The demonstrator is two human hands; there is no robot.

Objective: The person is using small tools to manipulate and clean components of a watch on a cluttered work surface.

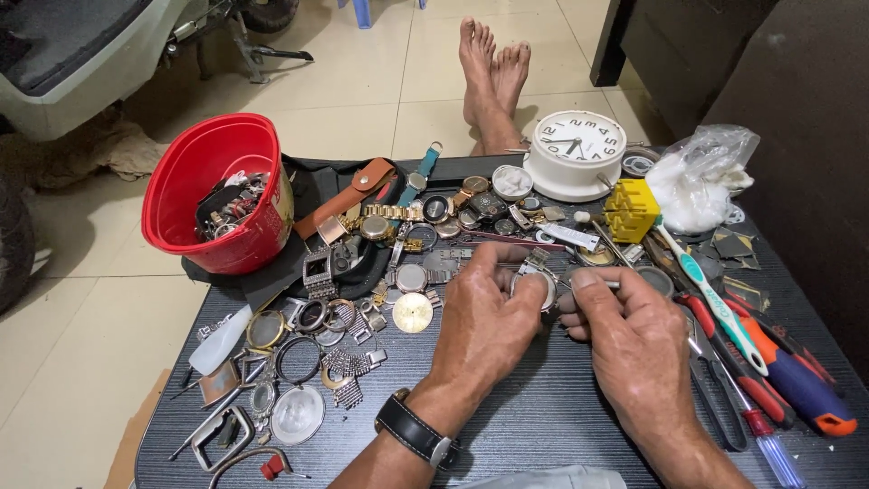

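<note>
Left hand [484, 321] pinching round watch case [534, 288], right hand [634, 340] fingers closed on thin metal tool [605, 283]

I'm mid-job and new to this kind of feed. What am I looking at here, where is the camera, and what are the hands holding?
There is one view, from a camera on the person's head, looking down at a dark table. No machine: two bare hands. The left hand, with a wristwatch on that wrist, holds a round watch case. The right hand pinches a thin metal tool toward the case. Around them lie loose watch parts, straps and rings. A red bucket of parts stands at the left, a white clock at the back, and a toothbrush and screwdrivers at the right. The person's bare feet show beyond the table.
</note>
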